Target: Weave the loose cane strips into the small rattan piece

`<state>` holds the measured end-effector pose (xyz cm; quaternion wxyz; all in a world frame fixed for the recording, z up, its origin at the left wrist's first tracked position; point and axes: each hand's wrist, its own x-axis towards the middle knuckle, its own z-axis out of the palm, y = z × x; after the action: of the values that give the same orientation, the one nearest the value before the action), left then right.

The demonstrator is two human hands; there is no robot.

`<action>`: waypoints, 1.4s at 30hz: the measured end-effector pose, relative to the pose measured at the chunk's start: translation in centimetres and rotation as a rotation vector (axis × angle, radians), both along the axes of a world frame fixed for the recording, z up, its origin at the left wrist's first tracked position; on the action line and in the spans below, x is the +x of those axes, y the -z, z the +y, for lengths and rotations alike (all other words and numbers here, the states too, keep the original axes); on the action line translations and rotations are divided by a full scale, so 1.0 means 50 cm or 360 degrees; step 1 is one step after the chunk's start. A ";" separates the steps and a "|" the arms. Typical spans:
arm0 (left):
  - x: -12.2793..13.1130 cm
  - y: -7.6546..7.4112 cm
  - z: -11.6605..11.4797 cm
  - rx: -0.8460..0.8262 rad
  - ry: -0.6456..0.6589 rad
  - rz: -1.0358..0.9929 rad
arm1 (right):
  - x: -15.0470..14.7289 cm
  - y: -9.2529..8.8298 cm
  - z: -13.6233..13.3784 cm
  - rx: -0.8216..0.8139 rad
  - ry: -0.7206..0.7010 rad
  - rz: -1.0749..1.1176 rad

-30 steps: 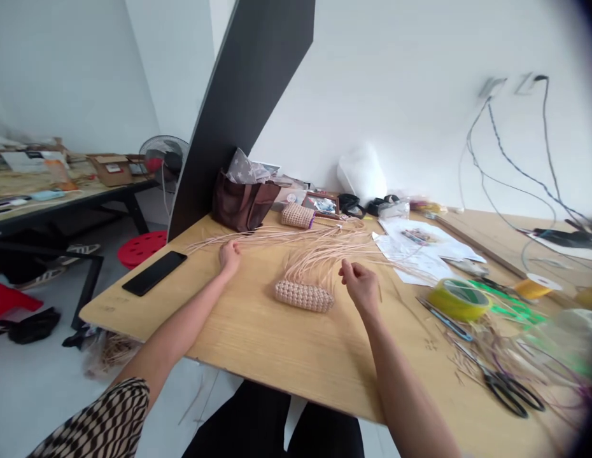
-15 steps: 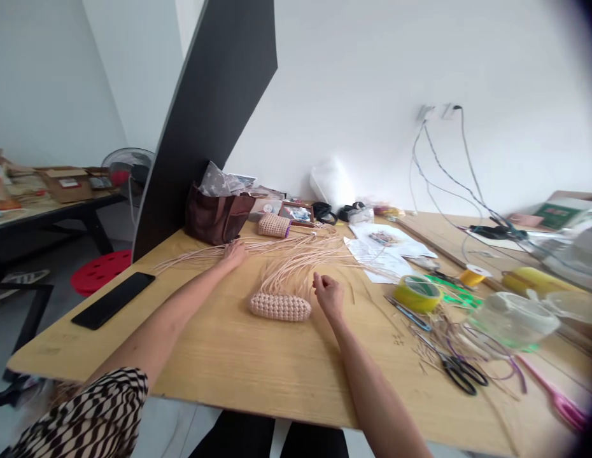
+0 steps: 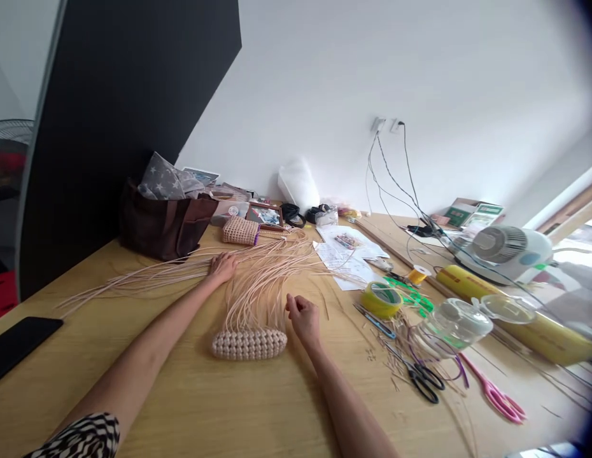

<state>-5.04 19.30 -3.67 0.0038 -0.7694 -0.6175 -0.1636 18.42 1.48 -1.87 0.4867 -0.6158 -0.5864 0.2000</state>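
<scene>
A pale pink woven piece [image 3: 249, 344] lies on the wooden table, with long loose strands [image 3: 262, 280] fanning out behind it. My left hand [image 3: 223, 267] rests on the strands toward the back left, fingers spread and lying flat. To the right of the woven piece, my right hand [image 3: 303, 316] is closed beside the strands' right edge; whatever its fingers pinch is too small to make out. Behind my left hand sits a second small woven piece [image 3: 240, 231] with a purple edge.
A dark bag [image 3: 165, 222] stands at the back left, a black phone [image 3: 23, 343] at the left edge. On the right are yellow tape [image 3: 380, 300], black scissors [image 3: 424, 381], a blue cutter [image 3: 375, 320], pink scissors [image 3: 501, 401], a clear container [image 3: 456, 324] and papers [image 3: 346, 261].
The view has turned to the right and come closer to the table, so things appear shifted left. Both hands keep nearly the same places beside the strands.
</scene>
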 end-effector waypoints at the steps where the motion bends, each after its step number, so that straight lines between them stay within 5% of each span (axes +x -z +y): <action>1: 0.000 0.004 0.000 0.0013 -0.0004 -0.0007 | 0.000 -0.001 -0.002 -0.0005 0.0009 0.0021; 5: -0.002 0.011 -0.003 0.0071 -0.0005 -0.0033 | 0.006 -0.012 0.016 0.0009 0.0146 0.0178; 8: -0.001 0.013 -0.002 0.0147 -0.0012 -0.0040 | 0.025 -0.030 0.083 0.0040 0.0214 0.0150; 11: 0.001 0.015 0.000 0.0265 0.0031 -0.0022 | 0.054 -0.050 0.196 -0.0145 0.0167 -0.0561; 18: 0.007 0.024 0.008 0.0233 0.0031 -0.0004 | 0.066 -0.061 0.465 -0.0320 -0.0070 -0.1310; 24: 0.010 0.025 0.010 0.0216 0.0012 0.0007 | 0.016 -0.045 0.593 -0.0371 -0.0348 -0.1807; 32: 0.012 0.026 0.010 0.0176 0.0022 -0.0028 | 0.039 -0.058 0.614 -0.0343 -0.0405 -0.2209; 37: 0.012 0.019 0.007 0.0126 -0.0015 -0.0014 | 0.060 -0.086 0.575 -0.0141 -0.0465 -0.2253; 42: 0.008 0.017 0.005 0.0118 0.0011 0.0003 | 0.087 -0.066 0.511 -0.0248 -0.0582 -0.2186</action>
<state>-4.66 19.55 -4.53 0.0323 -0.7710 -0.6083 -0.1856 22.75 27.05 1.42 -0.0794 -0.5274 -0.8383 -0.1132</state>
